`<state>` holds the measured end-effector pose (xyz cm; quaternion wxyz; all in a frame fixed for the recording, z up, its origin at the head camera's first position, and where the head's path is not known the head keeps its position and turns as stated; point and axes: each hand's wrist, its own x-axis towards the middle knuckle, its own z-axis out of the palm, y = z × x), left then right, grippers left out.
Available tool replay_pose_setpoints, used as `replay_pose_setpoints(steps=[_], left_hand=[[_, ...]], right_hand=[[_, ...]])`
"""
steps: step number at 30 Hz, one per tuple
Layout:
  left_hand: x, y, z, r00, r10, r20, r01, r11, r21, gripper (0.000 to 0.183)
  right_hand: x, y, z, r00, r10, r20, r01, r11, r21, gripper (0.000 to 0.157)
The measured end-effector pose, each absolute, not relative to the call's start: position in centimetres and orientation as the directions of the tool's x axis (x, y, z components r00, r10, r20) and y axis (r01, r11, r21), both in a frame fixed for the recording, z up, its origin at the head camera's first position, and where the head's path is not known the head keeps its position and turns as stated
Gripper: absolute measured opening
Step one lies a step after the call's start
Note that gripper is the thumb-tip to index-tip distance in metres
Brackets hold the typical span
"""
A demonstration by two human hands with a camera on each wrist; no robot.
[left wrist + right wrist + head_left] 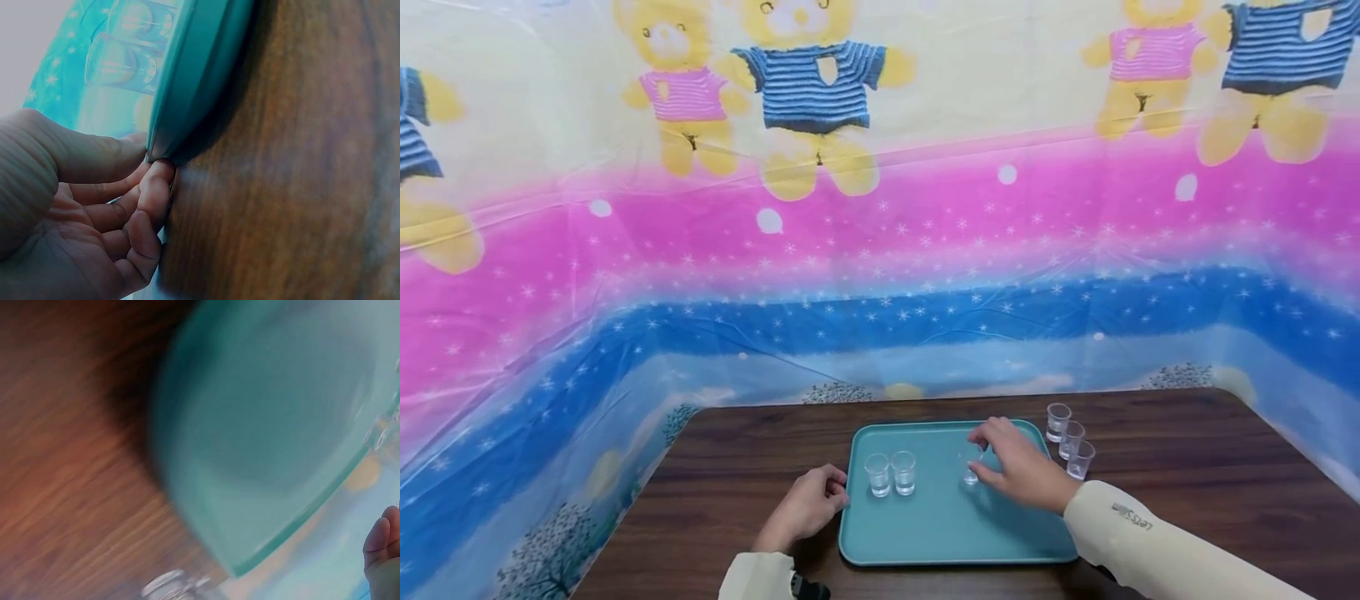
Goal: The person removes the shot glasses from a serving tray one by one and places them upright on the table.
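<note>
We find a small clear glass (970, 477) on the teal tray (925, 533), at the fingertips of the right grip (1018, 467); it is colourless and see-through. The right grip's thumb and fingers curve about it, but we cannot tell whether they are closed on it. The left grip (808, 504) pinches the tray's raised rim between thumb and fingers.

Left of the right grip, two matching glasses (904, 479) stand upright, close together. Tray floor extends between them and the right grip, and from that grip toward the person. Beyond the tray's rim, right of the right grip, three more glasses (1071, 442) stand in a row on the dark wooden surface (700, 483).

We note the thumb partly covers the clear glass. The right wrist view cuts off most of the right grip and is blurred.
</note>
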<state>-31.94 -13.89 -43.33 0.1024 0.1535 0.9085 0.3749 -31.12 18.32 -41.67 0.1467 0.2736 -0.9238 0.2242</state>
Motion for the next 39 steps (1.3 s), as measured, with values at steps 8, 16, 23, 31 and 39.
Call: replay_pose_setpoints(steps=[8, 16, 23, 31, 39], left_hand=[[-32.0, -13.9, -43.3, -0.930, 0.362, -0.072, 0.207, 0.674, 0.709, 0.022], [-32.0, -13.9, -43.4, -0.930, 0.358, -0.077, 0.204, 0.680, 0.704, 0.022], [-31.9, -13.8, -43.2, -0.930, 0.363, -0.063, 0.220, 0.683, 0.697, 0.022], [-31.9, -13.8, -43.3, -0.934, 0.352, -0.058, 0.215, 0.685, 0.696, 0.022], [-31.9, -13.6, -43.5, -0.934, 0.354, -0.049, 0.224, 0.687, 0.692, 0.021]], right_hand=[[-30.5, 21.3, -41.8, -0.797, -0.429, 0.425, -0.569, 0.770, -0.289, 0.028], [-29.6, 24.8, -42.1, -0.812, -0.387, 0.437, -0.538, 0.788, -0.301, 0.029], [-28.4, 28.1, -41.6, -0.820, -0.331, 0.466, -0.505, 0.803, -0.318, 0.026], [-27.3, 30.5, -42.3, -0.820, -0.309, 0.483, -0.472, 0.842, -0.263, 0.026], [-26.9, 32.1, -43.9, -0.828, -0.268, 0.493, -0.430, 0.868, -0.249, 0.028]])
